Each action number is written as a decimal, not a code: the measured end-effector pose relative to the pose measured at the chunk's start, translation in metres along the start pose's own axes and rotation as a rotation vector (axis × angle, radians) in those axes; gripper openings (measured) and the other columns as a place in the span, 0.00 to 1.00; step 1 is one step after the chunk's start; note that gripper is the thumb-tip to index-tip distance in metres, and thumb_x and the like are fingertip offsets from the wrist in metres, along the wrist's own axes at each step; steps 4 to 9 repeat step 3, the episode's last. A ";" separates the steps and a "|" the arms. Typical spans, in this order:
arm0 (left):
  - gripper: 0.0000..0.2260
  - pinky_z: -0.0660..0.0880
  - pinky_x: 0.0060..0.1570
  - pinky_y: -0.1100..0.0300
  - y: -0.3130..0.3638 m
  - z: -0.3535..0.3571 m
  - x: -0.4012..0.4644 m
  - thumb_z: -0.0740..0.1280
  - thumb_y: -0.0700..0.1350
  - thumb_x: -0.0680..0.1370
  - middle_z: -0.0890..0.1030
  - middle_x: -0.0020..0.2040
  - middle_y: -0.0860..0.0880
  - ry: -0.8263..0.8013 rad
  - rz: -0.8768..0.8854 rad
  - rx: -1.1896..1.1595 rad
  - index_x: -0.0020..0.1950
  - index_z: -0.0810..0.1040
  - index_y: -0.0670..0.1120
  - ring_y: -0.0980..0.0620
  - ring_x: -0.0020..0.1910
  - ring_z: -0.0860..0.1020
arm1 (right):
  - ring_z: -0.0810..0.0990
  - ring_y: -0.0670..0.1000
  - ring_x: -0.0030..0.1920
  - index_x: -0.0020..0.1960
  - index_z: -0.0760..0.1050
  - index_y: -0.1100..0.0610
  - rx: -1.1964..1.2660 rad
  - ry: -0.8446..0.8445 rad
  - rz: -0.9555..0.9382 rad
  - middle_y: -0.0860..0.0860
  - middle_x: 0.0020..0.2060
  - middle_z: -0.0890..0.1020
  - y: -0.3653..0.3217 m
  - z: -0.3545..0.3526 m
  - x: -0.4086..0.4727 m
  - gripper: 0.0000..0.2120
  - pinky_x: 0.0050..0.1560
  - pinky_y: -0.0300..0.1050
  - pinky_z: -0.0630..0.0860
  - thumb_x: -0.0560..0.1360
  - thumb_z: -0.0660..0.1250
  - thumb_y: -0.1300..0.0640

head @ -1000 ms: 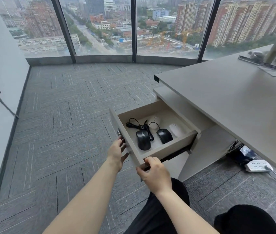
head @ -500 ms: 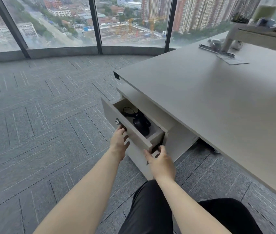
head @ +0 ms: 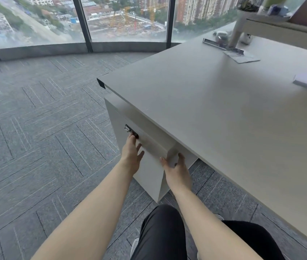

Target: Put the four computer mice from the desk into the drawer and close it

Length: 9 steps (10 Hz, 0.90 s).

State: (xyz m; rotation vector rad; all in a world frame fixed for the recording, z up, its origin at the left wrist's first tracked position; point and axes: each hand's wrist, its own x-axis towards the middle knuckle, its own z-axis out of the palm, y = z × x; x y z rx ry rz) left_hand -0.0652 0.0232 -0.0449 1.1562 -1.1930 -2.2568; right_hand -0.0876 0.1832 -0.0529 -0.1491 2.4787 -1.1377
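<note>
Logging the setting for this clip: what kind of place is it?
Most likely a high-rise office. Curved floor-to-ceiling windows look down on city blocks and a construction site, grey patterned carpet tiles cover the floor, and a large pale laminate desk stands over a white drawer cabinet.

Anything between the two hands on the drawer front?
Nothing: in the head view, only bare drawer front spans from the left hand to the right hand at its corner.

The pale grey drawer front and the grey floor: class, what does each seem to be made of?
Pale grey drawer front: probably laminated board, matte and smooth, no visible grain. Grey floor: likely carpet tiles, shown by the fuzzy ribbed texture and dark seams.
</note>
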 end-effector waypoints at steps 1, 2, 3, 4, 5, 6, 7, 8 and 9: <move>0.13 0.68 0.63 0.52 0.001 0.001 -0.001 0.54 0.52 0.80 0.74 0.58 0.59 -0.001 0.001 0.007 0.61 0.74 0.58 0.50 0.67 0.71 | 0.76 0.60 0.65 0.76 0.55 0.47 -0.015 -0.013 -0.005 0.54 0.68 0.76 -0.001 0.001 0.002 0.40 0.63 0.61 0.72 0.71 0.59 0.29; 0.18 0.68 0.62 0.52 0.004 0.000 -0.001 0.53 0.52 0.81 0.71 0.61 0.58 -0.008 0.010 0.033 0.71 0.68 0.58 0.50 0.66 0.71 | 0.77 0.60 0.64 0.76 0.54 0.48 -0.047 -0.026 -0.008 0.54 0.66 0.78 -0.002 -0.001 0.001 0.37 0.62 0.61 0.74 0.73 0.59 0.32; 0.20 0.69 0.64 0.50 -0.002 -0.005 -0.009 0.53 0.50 0.81 0.72 0.65 0.53 -0.009 -0.006 0.090 0.73 0.66 0.53 0.46 0.64 0.74 | 0.79 0.59 0.60 0.74 0.61 0.48 -0.151 -0.068 -0.023 0.53 0.62 0.80 -0.001 -0.010 -0.003 0.29 0.56 0.53 0.76 0.75 0.61 0.41; 0.20 0.69 0.64 0.50 -0.002 -0.005 -0.009 0.53 0.50 0.81 0.72 0.65 0.53 -0.009 -0.006 0.090 0.73 0.66 0.53 0.46 0.64 0.74 | 0.79 0.59 0.60 0.74 0.61 0.48 -0.151 -0.068 -0.023 0.53 0.62 0.80 -0.001 -0.010 -0.003 0.29 0.56 0.53 0.76 0.75 0.61 0.41; 0.20 0.69 0.64 0.50 -0.002 -0.005 -0.009 0.53 0.50 0.81 0.72 0.65 0.53 -0.009 -0.006 0.090 0.73 0.66 0.53 0.46 0.64 0.74 | 0.79 0.59 0.60 0.74 0.61 0.48 -0.151 -0.068 -0.023 0.53 0.62 0.80 -0.001 -0.010 -0.003 0.29 0.56 0.53 0.76 0.75 0.61 0.41; 0.20 0.69 0.64 0.50 -0.002 -0.005 -0.009 0.53 0.50 0.81 0.72 0.65 0.53 -0.009 -0.006 0.090 0.73 0.66 0.53 0.46 0.64 0.74 | 0.79 0.59 0.60 0.74 0.61 0.48 -0.151 -0.068 -0.023 0.53 0.62 0.80 -0.001 -0.010 -0.003 0.29 0.56 0.53 0.76 0.75 0.61 0.41; 0.20 0.69 0.64 0.50 -0.002 -0.005 -0.009 0.53 0.50 0.81 0.72 0.65 0.53 -0.009 -0.006 0.090 0.73 0.66 0.53 0.46 0.64 0.74 | 0.79 0.59 0.60 0.74 0.61 0.48 -0.151 -0.068 -0.023 0.53 0.62 0.80 -0.001 -0.010 -0.003 0.29 0.56 0.53 0.76 0.75 0.61 0.41; 0.20 0.69 0.64 0.50 -0.002 -0.005 -0.009 0.53 0.50 0.81 0.72 0.65 0.53 -0.009 -0.006 0.090 0.73 0.66 0.53 0.46 0.64 0.74 | 0.79 0.59 0.60 0.74 0.61 0.48 -0.151 -0.068 -0.023 0.53 0.62 0.80 -0.001 -0.010 -0.003 0.29 0.56 0.53 0.76 0.75 0.61 0.41; 0.20 0.69 0.64 0.50 -0.002 -0.005 -0.009 0.53 0.50 0.81 0.72 0.65 0.53 -0.009 -0.006 0.090 0.73 0.66 0.53 0.46 0.64 0.74 | 0.79 0.59 0.60 0.74 0.61 0.48 -0.151 -0.068 -0.023 0.53 0.62 0.80 -0.001 -0.010 -0.003 0.29 0.56 0.53 0.76 0.75 0.61 0.41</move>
